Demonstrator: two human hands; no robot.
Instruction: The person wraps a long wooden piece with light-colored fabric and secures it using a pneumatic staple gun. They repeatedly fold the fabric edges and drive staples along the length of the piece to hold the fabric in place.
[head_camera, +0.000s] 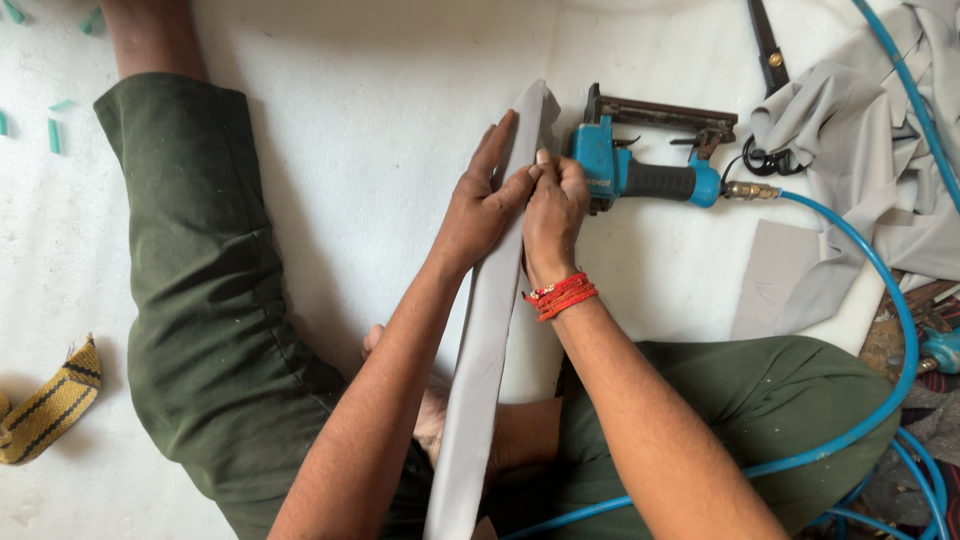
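Note:
A long narrow grey fabric-covered strip (480, 360) runs from my lap up to the white surface. My left hand (480, 200) lies flat along its left side near the top, thumb pressing the fabric. My right hand (552, 210), with red thread bands at the wrist, pinches the strip's right edge next to the left thumb. Both hands grip the strip close together. Just right of my right hand lies a blue pneumatic staple gun (640, 165), untouched.
A blue air hose (880, 290) curves from the gun to the lower right. Grey cloth (880, 120) and black scissors (768, 50) lie at the top right. A yellow striped webbing piece (50, 400) sits at the left. My green-trousered legs (200, 300) spread on the white surface.

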